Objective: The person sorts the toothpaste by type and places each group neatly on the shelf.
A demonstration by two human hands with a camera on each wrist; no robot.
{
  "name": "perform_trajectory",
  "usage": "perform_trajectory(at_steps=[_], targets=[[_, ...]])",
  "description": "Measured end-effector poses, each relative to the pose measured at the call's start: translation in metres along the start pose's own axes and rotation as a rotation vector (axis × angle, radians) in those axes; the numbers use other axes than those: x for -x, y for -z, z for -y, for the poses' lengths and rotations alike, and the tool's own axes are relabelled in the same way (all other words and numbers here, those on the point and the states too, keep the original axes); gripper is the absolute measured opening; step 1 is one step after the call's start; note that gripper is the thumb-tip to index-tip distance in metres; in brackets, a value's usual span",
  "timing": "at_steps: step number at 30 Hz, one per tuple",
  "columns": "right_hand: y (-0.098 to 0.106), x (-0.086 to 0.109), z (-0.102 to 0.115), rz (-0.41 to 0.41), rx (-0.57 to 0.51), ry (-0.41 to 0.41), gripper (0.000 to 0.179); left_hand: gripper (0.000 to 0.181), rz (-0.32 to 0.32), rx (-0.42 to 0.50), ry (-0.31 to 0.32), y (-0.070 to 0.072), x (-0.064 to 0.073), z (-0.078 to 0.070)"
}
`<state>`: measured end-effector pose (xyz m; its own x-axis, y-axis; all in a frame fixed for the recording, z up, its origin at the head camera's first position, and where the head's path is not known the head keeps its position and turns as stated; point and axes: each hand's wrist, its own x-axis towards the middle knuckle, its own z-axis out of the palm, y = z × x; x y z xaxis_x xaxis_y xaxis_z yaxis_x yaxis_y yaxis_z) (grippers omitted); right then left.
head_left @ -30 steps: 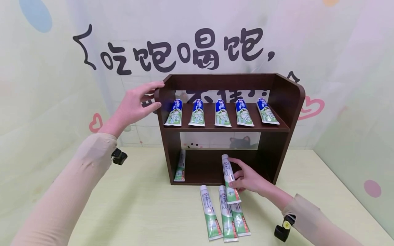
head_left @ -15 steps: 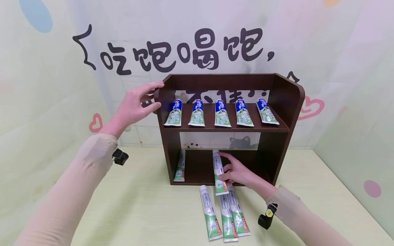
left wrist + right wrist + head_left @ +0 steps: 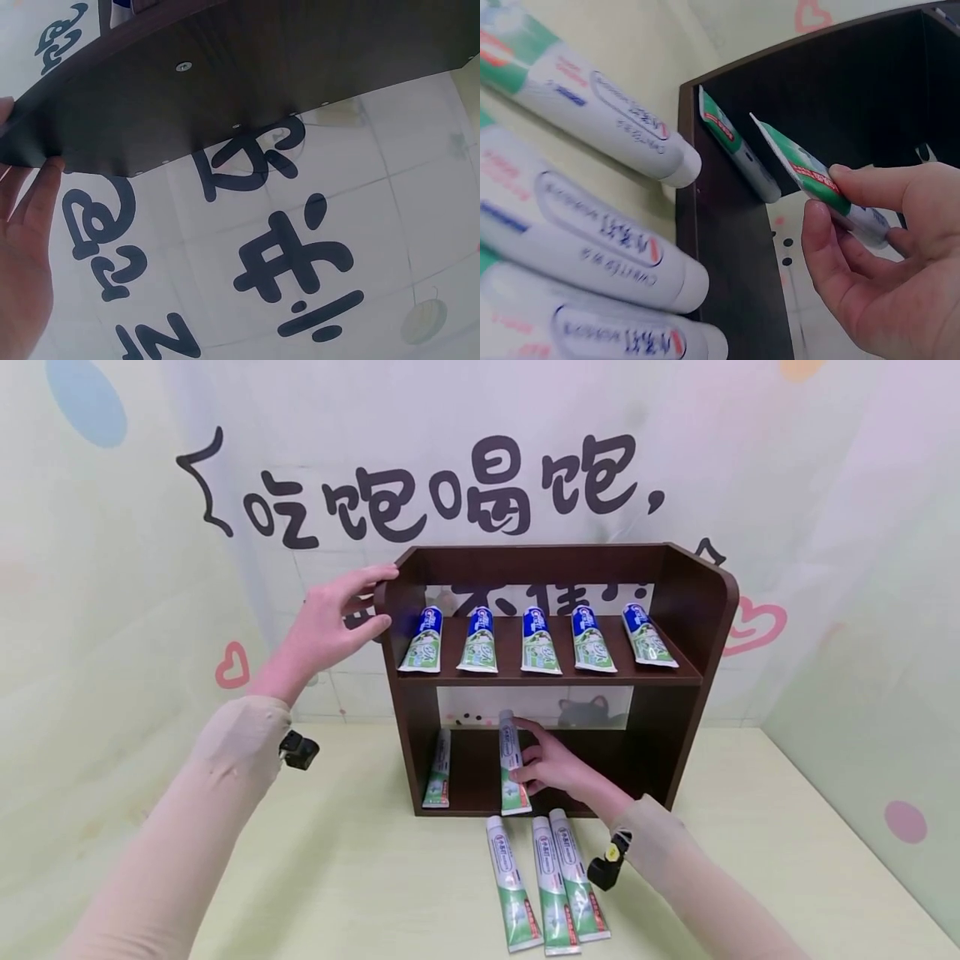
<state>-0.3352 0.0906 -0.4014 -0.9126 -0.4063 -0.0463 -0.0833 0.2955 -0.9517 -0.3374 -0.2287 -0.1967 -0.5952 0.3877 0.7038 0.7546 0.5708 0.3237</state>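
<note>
My right hand (image 3: 555, 767) pinches a white-and-green toothpaste tube (image 3: 513, 762) between thumb and fingers. The tube is held cap up and tilted back, in front of the lower shelf's opening, with its flat end close to the front edge. To its left, another such tube (image 3: 739, 150) stands in the lower compartment against the side wall. Three matching tubes (image 3: 553, 885) lie on the table before the rack. My left hand (image 3: 322, 622) holds the upper left side edge of the dark brown rack (image 3: 570, 679), fingers and thumb on either side of the panel (image 3: 225, 82).
On the upper shelf, several blue-and-green toothpaste tubes (image 3: 542, 642) lie in a spaced row. The pale table (image 3: 337, 860) meets a printed wall curtain (image 3: 150, 568) right behind the rack.
My right hand has carried its toothpaste tube left and up, from over the tubes on the table to the lower shelf's front. The left hand stays on the rack.
</note>
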Motion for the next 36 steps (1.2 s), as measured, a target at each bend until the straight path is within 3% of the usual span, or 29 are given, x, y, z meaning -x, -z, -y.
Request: perform_trajectory(at_steps=[19,36], targets=[[-0.026,-0.052,-0.017,-0.023,-0.120,0.076,0.093,0.054,-0.016,0.001,0.025,-0.003,0.002,0.000],[-0.052,-0.070,-0.038,-0.057,-0.081,0.078,0.098,0.054,-0.016,-0.007,0.013,-0.002,0.002,-0.001]])
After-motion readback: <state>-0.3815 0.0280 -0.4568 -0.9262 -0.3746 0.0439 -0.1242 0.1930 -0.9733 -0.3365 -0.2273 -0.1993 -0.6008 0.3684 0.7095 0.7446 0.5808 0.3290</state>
